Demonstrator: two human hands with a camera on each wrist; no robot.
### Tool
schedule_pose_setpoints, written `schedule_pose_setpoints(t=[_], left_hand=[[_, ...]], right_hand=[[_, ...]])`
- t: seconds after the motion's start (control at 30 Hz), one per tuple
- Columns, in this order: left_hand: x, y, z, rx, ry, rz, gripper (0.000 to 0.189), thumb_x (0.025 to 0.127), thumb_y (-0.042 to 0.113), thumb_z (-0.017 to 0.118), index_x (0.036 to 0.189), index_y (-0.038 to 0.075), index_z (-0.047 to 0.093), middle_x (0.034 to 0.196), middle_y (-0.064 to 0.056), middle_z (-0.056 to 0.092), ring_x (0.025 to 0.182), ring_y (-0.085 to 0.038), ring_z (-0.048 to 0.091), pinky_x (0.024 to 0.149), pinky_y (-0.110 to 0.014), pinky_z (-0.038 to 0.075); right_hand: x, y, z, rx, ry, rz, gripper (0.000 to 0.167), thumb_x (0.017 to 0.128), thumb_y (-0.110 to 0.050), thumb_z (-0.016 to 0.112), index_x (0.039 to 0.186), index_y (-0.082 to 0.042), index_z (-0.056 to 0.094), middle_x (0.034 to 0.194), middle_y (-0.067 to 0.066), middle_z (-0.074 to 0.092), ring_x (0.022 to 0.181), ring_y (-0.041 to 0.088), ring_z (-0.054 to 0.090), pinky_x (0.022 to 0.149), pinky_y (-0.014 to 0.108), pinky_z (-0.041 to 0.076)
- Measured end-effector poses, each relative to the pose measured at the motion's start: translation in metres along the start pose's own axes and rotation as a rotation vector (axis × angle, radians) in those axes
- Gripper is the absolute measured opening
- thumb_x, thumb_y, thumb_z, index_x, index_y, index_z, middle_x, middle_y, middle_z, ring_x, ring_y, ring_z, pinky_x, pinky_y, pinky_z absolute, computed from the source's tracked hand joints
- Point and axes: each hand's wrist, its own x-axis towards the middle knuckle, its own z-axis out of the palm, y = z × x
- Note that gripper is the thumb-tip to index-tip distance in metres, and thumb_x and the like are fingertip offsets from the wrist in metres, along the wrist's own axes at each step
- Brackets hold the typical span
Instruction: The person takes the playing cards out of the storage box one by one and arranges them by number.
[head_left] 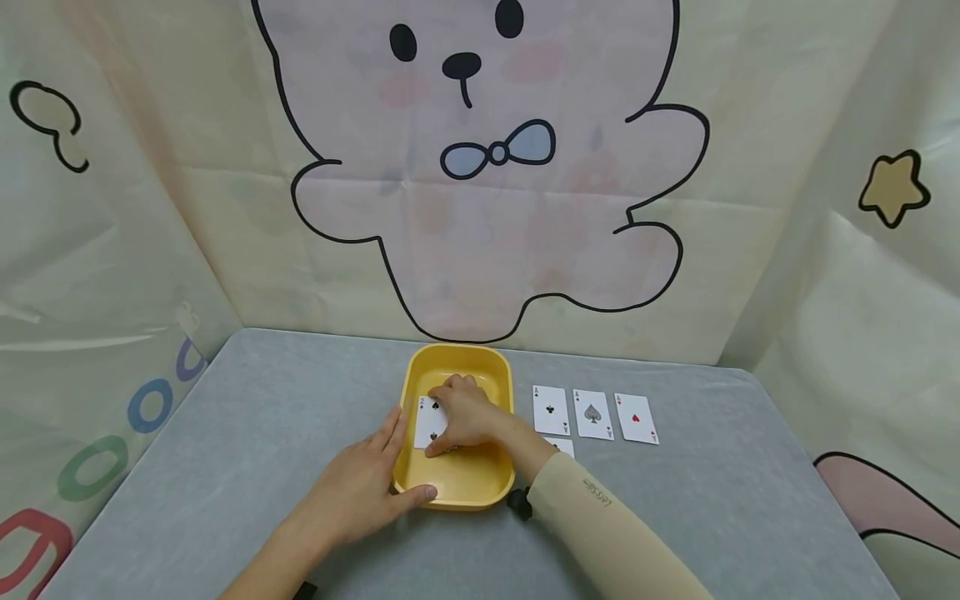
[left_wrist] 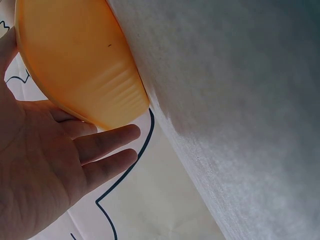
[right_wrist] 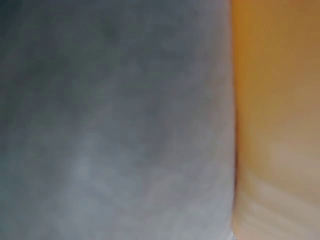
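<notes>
A yellow tray (head_left: pixel 456 492) stands on the grey table. My left hand (head_left: pixel 360 479) rests against its left side, with fairly straight fingers along the outer wall and the thumb at the near rim. In the left wrist view, the fingers touch the tray's outside wall (left_wrist: pixel 85 60). Inside the tray, my right hand (head_left: pixel 472 414) grips a white playing card (head_left: pixel 425 423) with black spades between thumb and forefinger, at its near and far edges. The hand covers the card's right part, and whether more cards lie beneath it I cannot tell. The right wrist view shows only the tray's side (right_wrist: pixel 280 110) and tablecloth, blurred.
Right of the tray lie an ace of clubs (head_left: pixel 551 410), an ace of spades (head_left: pixel 593 414) and an ace of hearts (head_left: pixel 637 418) in a row. Another card (head_left: pixel 563 446) peeks out below them, mostly behind my right forearm. A printed cloth backdrop (head_left: pixel 495 250) rises behind the table.
</notes>
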Motion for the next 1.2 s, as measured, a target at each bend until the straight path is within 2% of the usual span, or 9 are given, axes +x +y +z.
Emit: schedule_pose_setpoints(t=[0.2,0.4,0.77,0.9,1.0,1.1,1.2], left_hand=[[-0.0003,-0.0001,0.0005,-0.002,-0.001,-0.004,0.112,0.090,0.071,0.069,0.164,0.000,0.025,0.173,-0.015,0.020,0.142,-0.040,0.049,0.112,-0.057,0.043],[-0.0007,-0.0006,0.0007,0.003,0.006,0.004,0.111,0.090,0.071,0.068,0.164,-0.001,0.026,0.173,-0.015,0.020,0.142,-0.040,0.049,0.112,-0.056,0.043],[-0.0016,-0.0017,0.0013,0.003,0.038,0.035,0.110,0.091,0.069,0.069,0.164,-0.002,0.026,0.171,-0.018,0.023,0.141,-0.042,0.050,0.111,-0.056,0.044],[-0.0018,-0.0013,0.0009,0.004,0.040,0.034,0.110,0.091,0.068,0.069,0.164,-0.002,0.026,0.171,-0.018,0.023,0.142,-0.042,0.049,0.112,-0.057,0.044],[-0.0019,-0.0017,0.0010,0.005,0.039,0.031,0.110,0.091,0.069,0.069,0.163,-0.002,0.027,0.171,-0.018,0.023,0.142,-0.042,0.049,0.112,-0.056,0.044],[-0.0018,-0.0020,0.0011,0.009,0.036,0.029,0.110,0.091,0.069,0.069,0.163,-0.002,0.027,0.171,-0.017,0.023,0.141,-0.042,0.050,0.111,-0.057,0.044],[-0.0020,-0.0017,0.0008,0.014,0.032,0.031,0.110,0.091,0.069,0.069,0.164,-0.002,0.027,0.171,-0.018,0.023,0.140,-0.042,0.050,0.111,-0.057,0.044]], right_hand=[[0.0000,-0.0009,0.0013,-0.042,0.009,-0.010,0.089,0.073,-0.049,0.094,0.147,-0.013,0.061,0.136,0.004,0.056,0.117,0.019,0.044,0.100,0.035,0.042],[-0.0015,-0.0028,0.0015,-0.097,0.016,-0.020,0.088,0.074,-0.052,0.092,0.146,-0.013,0.061,0.137,0.003,0.058,0.118,0.019,0.046,0.106,0.037,0.044],[-0.0016,-0.0032,0.0037,-0.083,0.078,-0.038,0.091,0.069,-0.049,0.096,0.143,-0.013,0.057,0.135,0.002,0.057,0.118,0.018,0.045,0.112,0.037,0.040],[-0.0020,-0.0038,0.0033,-0.037,0.071,-0.021,0.091,0.070,-0.047,0.097,0.142,-0.015,0.054,0.130,0.000,0.058,0.112,0.017,0.051,0.109,0.035,0.044],[-0.0027,-0.0042,0.0030,0.047,0.037,0.005,0.090,0.071,-0.042,0.098,0.144,-0.016,0.051,0.127,-0.001,0.056,0.105,0.015,0.055,0.104,0.032,0.049],[-0.0032,-0.0047,0.0027,0.102,0.006,0.015,0.092,0.073,-0.038,0.097,0.149,-0.015,0.050,0.129,0.002,0.054,0.101,0.015,0.057,0.100,0.030,0.050],[-0.0035,-0.0051,0.0025,0.099,-0.017,0.008,0.093,0.075,-0.038,0.096,0.152,-0.012,0.051,0.134,0.005,0.052,0.101,0.015,0.057,0.099,0.029,0.050]])
